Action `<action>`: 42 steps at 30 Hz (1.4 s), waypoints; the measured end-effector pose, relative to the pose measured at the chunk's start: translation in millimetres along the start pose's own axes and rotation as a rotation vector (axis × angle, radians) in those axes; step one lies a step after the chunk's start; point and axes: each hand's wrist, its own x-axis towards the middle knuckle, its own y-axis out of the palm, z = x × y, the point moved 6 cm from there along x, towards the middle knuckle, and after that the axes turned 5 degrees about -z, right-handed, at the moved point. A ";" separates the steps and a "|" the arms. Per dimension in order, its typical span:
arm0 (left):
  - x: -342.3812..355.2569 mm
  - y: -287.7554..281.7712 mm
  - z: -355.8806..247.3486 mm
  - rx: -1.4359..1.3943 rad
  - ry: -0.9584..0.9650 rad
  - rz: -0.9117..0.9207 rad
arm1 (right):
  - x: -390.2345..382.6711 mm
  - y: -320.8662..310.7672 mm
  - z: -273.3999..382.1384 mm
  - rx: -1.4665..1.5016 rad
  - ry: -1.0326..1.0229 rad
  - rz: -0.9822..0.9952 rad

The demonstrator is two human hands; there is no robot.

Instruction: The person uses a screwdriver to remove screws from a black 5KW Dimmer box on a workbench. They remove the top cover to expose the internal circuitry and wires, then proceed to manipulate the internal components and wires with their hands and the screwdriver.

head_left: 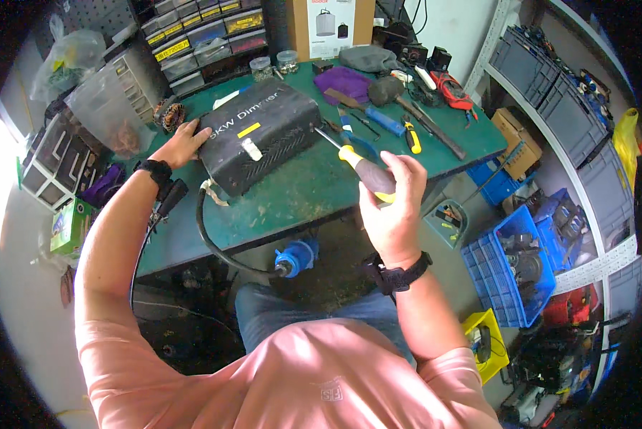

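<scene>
A black metal box [260, 118] with slotted vents lies on the green bench, its cable [214, 239] hanging over the front edge to a blue plug [296, 254]. My left hand [181, 143] grips the box's left end, fingers over its edge. My right hand [396, 214] is closed on a yellow-and-grey screwdriver [360, 168], whose tip meets the right end of the box near a small hole or screw; exact seating cannot tell.
Pliers [411, 134], a hammer [431, 129], a purple cloth [342, 84] and a red meter [451, 91] lie behind at right on the bench [278, 218]. Parts drawers [196, 36] stand at back. Blue crates [492, 286] and metal shelving [599, 261] are at right.
</scene>
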 end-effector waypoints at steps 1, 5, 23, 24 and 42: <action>-1.7 -6.2 -9.7 0.018 0.012 -0.088 | 0.9 -0.1 -3.8 0.009 0.041 -0.010; -9.0 -60.3 -89.2 0.120 0.189 -0.402 | 4.4 -1.5 -18.7 0.037 0.263 0.121; -30.3 193.9 -193.7 -1.671 -0.840 -0.100 | -1.2 -14.4 -34.0 0.140 0.049 0.164; -26.0 194.4 -191.3 -1.703 -0.843 -0.088 | -0.4 -15.6 -34.8 0.196 0.109 0.143; -23.2 189.8 -214.8 -1.960 -0.759 -0.125 | -4.1 -27.8 -27.8 0.162 -0.009 0.154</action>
